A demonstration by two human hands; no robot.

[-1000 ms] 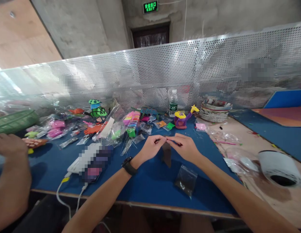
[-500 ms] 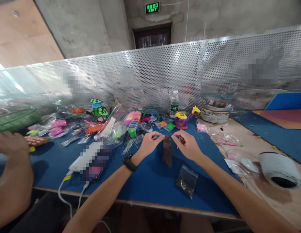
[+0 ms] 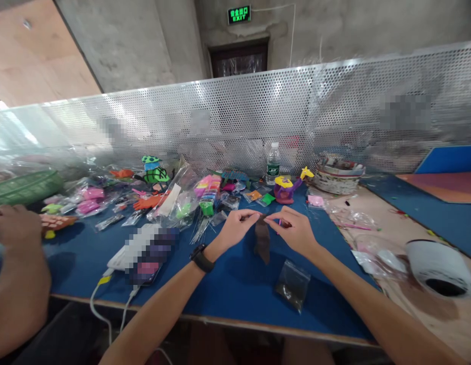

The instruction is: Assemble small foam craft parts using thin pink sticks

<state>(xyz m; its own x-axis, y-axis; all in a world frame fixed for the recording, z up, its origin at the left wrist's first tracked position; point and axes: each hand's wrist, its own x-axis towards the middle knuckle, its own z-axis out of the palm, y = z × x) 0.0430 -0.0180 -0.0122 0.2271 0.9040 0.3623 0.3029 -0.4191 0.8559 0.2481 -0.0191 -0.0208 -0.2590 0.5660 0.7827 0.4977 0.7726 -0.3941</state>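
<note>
Your left grip [image 3: 237,228] and right grip [image 3: 297,230] are each pinched together, contents too small to tell; the brown strip [image 3: 262,242] shows just below.

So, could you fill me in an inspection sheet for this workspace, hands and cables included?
Surface: blue tabletop, visible in front.
Job's things: brown strip below the fingertips; small clear bag nearer the front edge.
Clutter: colourful packets, water bottle and giraffe-headed figure towards the back.
Hands: left hand and right hand close together at the strip's upper end; grip unclear.
Cables: white cables over the front edge, left.
Surroundings: metal screen, exit sign, another person's hand at left.
</note>
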